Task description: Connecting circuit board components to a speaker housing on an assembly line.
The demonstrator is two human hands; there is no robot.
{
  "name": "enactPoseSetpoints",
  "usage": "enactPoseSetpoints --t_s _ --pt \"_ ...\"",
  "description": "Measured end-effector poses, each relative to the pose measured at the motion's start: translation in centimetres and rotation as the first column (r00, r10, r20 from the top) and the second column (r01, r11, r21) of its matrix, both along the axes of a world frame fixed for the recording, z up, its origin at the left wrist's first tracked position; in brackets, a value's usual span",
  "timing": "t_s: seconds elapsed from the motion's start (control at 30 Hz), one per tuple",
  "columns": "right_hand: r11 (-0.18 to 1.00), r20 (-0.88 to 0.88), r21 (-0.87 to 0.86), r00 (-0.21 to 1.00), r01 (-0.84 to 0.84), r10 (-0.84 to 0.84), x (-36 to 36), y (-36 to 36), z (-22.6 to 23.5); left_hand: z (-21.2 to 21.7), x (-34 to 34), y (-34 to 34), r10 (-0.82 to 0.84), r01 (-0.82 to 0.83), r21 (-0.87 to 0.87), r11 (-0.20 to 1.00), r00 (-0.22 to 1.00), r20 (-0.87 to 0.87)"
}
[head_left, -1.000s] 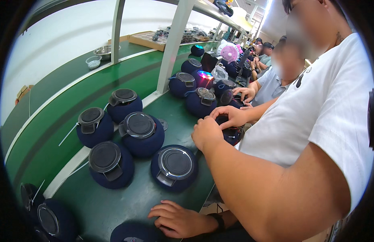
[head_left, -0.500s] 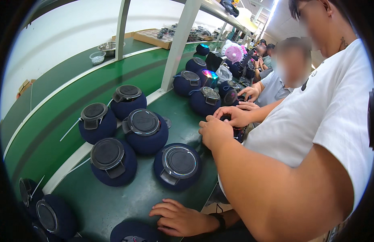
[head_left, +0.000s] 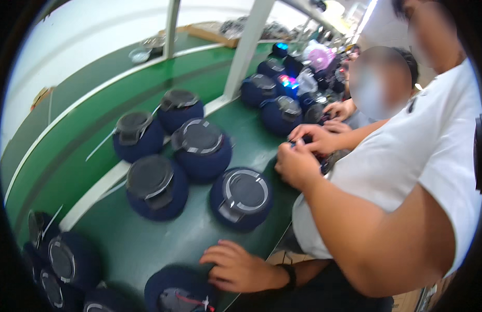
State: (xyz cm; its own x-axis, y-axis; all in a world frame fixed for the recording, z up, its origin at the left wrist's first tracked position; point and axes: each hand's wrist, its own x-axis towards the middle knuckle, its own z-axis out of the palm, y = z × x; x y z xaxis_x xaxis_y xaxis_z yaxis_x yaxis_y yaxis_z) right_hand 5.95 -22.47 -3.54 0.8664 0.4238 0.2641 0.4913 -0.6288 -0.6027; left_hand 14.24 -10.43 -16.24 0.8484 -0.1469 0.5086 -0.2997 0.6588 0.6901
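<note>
My right hand point(head_left: 243, 269), a dark band at its wrist, is low in the picture with fingers apart and slightly bent, holding nothing. Its thumb side is at the edge of a round dark blue fabric-covered speaker point(head_left: 160, 281); I cannot tell whether they touch. That speaker's top is uncovered, with a red wire point(head_left: 186, 300) and a small white connector in it. Beyond my fingers stands another navy speaker point(head_left: 241, 198) with a round black cap and a strap-like tab. My left hand is out of view.
Several capped navy speakers point(head_left: 157, 187) stand on the green bench point(head_left: 121, 247), more at lower left point(head_left: 74, 260). A grey post point(head_left: 249, 49) rises from the bench divider. At right a co-worker in a white shirt point(head_left: 381, 174) handles a small dark part; another sits beyond.
The whole view has shifted, so the bench and speakers appear further right and higher. More of the uncovered speaker and its red wire shows. My right hand stays beside it, fingers still apart.
</note>
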Motion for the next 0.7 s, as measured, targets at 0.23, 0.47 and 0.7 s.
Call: enactPoseSetpoints --t_s 0.23,0.47,0.7 --pt "0.997 0.007 -0.064 0.999 0.038 -0.038 1.3 -1.2 1.4 -0.7 -12.3 13.6 0.312 -0.232 0.308 0.923 0.919 -0.242" --pt "0.998 -0.056 -0.050 0.998 0.034 -0.037 1.2 0.6 1.7 3.5 -23.4 24.8 0.745 -0.573 0.545 0.612 0.649 -0.154" --pt "0.919 -0.157 0.373 0.985 0.130 -0.076 0.2 -3.5 -3.1 6.8 -28.5 32.2 0.816 -0.781 0.602 -0.167 0.233 0.529"
